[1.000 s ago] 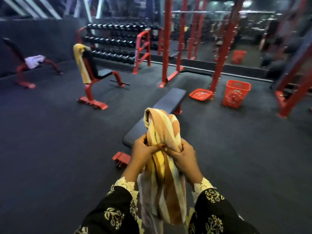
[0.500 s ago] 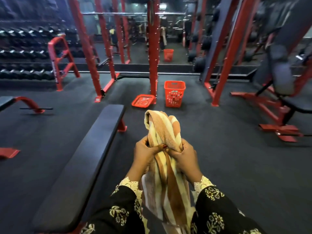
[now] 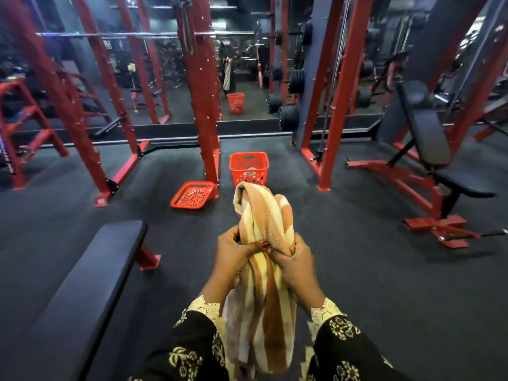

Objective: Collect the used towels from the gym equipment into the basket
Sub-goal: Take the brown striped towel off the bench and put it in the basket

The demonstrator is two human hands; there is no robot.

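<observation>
**Striped towel held in both hands, basket beyond**

The left hand (image 3: 231, 254) and right hand (image 3: 297, 266) grip the bunched striped towel (image 3: 264, 284) near centre, fingers (image 3: 287, 253) curled tightly around it. Farther off, the red basket (image 3: 248, 160) stands on the floor (image 3: 371, 270) with something pale showing through its slots. A flat red tray (image 3: 192, 195) lies just to its left.

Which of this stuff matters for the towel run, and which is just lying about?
Job: striped towel, gripped by left hand and right hand; red basket on the floor.
Lying about: flat red tray, flat bench, incline bench.
</observation>
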